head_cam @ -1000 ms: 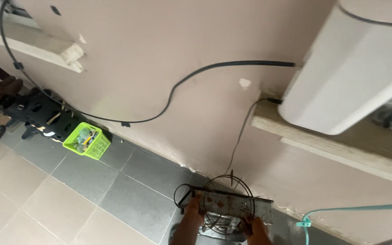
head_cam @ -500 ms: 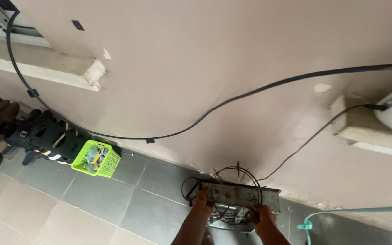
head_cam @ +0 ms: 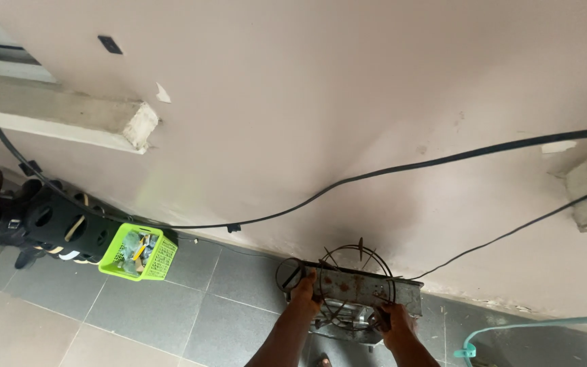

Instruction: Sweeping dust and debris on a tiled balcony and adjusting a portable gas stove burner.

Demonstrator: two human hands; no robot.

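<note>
View swung left again; both hands, left hand (head_cam: pixel 305 293) and right hand (head_cam: pixel 393 319), clamped around the rusty metal frame (head_cam: pixel 365 290) near the wall (head_cam: pixel 293 102), floor tiles (head_cam: pixel 171 312) open leftward.

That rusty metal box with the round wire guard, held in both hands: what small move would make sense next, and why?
Probably lower it gently to the grey floor tiles. The left hand and right hand grip the rusty metal box with the round wire guard close to the pink wall, seemingly above the floor.

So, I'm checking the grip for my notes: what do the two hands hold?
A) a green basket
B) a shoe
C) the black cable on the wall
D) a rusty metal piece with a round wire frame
D: the left hand and right hand grip opposite ends of the rusty metal piece with its wire frame.
</note>
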